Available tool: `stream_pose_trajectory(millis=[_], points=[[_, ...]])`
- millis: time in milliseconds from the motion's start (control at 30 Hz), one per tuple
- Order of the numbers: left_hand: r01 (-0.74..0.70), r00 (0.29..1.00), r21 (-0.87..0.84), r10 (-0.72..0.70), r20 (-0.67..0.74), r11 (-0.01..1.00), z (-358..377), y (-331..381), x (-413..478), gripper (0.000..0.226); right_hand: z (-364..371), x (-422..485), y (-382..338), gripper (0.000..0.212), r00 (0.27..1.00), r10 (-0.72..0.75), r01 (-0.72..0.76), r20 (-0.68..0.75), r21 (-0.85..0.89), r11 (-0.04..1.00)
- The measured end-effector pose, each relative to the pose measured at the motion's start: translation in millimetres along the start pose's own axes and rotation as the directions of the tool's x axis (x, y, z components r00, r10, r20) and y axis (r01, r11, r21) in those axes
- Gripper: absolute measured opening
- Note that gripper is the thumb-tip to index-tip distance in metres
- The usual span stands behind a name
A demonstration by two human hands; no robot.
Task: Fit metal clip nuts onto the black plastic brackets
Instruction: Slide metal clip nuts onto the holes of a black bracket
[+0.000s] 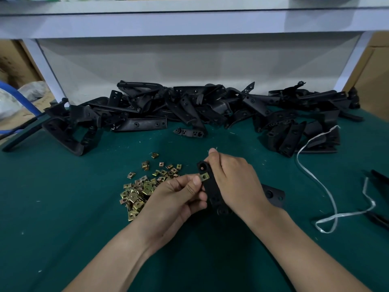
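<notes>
Head view: just right of the frame's centre, a brass-coloured clip nut (204, 176) is pinched between thumb and forefinger of the left hand (179, 197) and is pressed against the edge of a black plastic bracket (212, 187). That bracket is gripped from the right by the right hand (233, 182), fingers curled round it, and is held above the green mat (63, 207); whether the nut is fully seated cannot be told. Directly left of the hands, a loose pile of clip nuts (143, 186) is spread on the mat. Across the upper middle of the frame, a long heap of black brackets (189, 108) is stacked against the white shelf unit (189, 24). At the right, a white strap (322, 186) is looped over the mat, and a black tool (379, 175) is cut off by the right edge. A blue hose (19, 93) is seen at the far left.
</notes>
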State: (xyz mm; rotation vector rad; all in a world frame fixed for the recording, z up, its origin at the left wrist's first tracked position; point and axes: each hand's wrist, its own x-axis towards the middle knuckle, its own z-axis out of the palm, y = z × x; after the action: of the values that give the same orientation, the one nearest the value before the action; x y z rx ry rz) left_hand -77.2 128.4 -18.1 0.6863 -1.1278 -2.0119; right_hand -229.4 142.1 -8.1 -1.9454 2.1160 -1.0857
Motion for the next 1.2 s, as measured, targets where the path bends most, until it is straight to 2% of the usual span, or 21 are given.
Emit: stream_pose_trajectory(millis=[167,333,467,533,600,700,767,833,867,900,933,1100,1133,1167,1200], points=[[0.001,1.000,-0.002,-0.001,-0.016,1.000,1,0,0,0.018,-2,-1,-2,0.052,0.999,-0.042,0.042,0.016,-0.016,0.999],[0.005,1.000,-0.001,-0.005,-0.008,1.000,1,-1,1,0.019,-3,0,-1,0.056,0.996,-0.078,0.079,0.034,-0.004,0.997],[-0.013,1.000,0.016,0.013,-0.006,1.000,2,-2,1,0.021,-4,2,2,0.053,0.996,-0.078,0.076,0.037,0.054,0.996],[-0.064,0.997,0.098,0.067,-0.027,0.993,3,-5,0,0.027,-7,6,7,0.050,0.998,-0.056,0.055,0.021,0.073,0.996],[-0.140,0.986,0.309,0.160,-0.041,0.941,5,-8,-3,0.025,-12,10,17,0.047,0.999,-0.032,0.032,-0.002,0.043,0.999],[-0.201,0.957,0.664,0.290,-0.024,0.720,7,-14,-7,0.017,-19,16,38,0.047,0.996,0.074,-0.071,-0.046,0.062,0.996],[-0.256,0.930,0.843,0.360,0.080,0.472,9,-19,-9,0.018,-22,16,49,0.048,0.990,0.131,-0.130,-0.053,0.032,0.991],[-0.309,0.896,0.941,0.374,0.239,0.140,9,-27,-10,0.032,-21,15,54,0.048,0.988,0.151,-0.153,-0.041,-0.031,0.988],[-0.311,0.884,0.950,0.369,0.288,0.004,10,-30,-9,0.041,-20,14,55,0.048,0.988,0.152,-0.154,-0.038,-0.053,0.987],[-0.301,0.876,0.950,0.369,0.310,-0.083,10,-33,-9,0.046,-20,13,56,0.049,0.988,0.148,-0.150,-0.035,-0.066,0.986],[-0.286,0.875,0.950,0.371,0.313,-0.126,10,-34,-8,0.046,-18,13,56,0.050,0.990,0.139,-0.141,-0.032,-0.077,0.987],[-0.288,0.881,0.951,0.361,0.308,-0.109,12,-34,-7,0.030,-16,11,54,0.051,0.993,0.114,-0.115,-0.016,-0.115,0.987],[-0.287,0.884,0.955,0.365,0.292,-0.068,12,-32,-8,0.025,-16,11,54,0.051,0.993,0.113,-0.114,-0.013,-0.118,0.986],[-0.275,0.895,0.961,0.374,0.243,0.034,13,-30,-10,0.020,-16,11,53,0.050,0.994,0.112,-0.113,-0.010,-0.124,0.986],[-0.251,0.909,0.949,0.383,0.164,0.189,16,-26,-11,0.016,-16,10,51,0.050,0.994,0.109,-0.108,-0.005,-0.131,0.985]])
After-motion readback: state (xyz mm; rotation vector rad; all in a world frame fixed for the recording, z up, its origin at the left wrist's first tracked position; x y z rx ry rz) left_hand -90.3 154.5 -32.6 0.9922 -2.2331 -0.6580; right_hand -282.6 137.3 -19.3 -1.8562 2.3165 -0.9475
